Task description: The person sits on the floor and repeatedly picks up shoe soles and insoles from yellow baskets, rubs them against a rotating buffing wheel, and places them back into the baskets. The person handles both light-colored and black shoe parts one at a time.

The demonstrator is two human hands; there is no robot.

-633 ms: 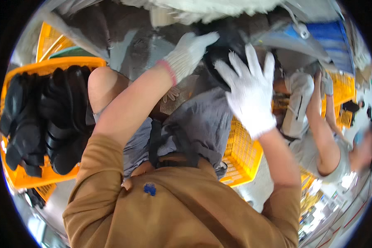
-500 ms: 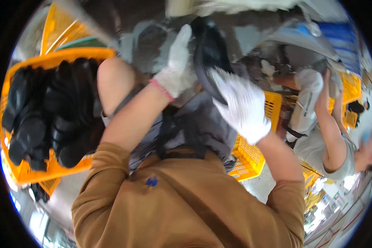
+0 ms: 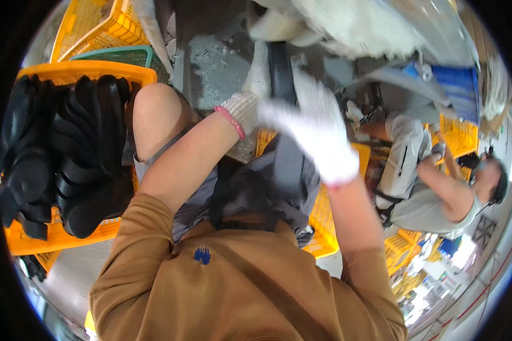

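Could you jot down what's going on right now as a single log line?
left hand: gloved, on black part | right hand: gloved, on same part | left side: orange crate of black pieces | co-worker seated right

Knitted white cloth gloves point(image 3: 318, 133), matt black rubbery soles point(image 3: 68, 153), yellow plastic crate point(image 3: 68, 241).

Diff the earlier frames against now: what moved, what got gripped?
Both gloved hands, spread and empty at first, closed on a dark part between them. The left hand and right hand now hold that dark part higher in view. The orange crate of black parts stayed at left.
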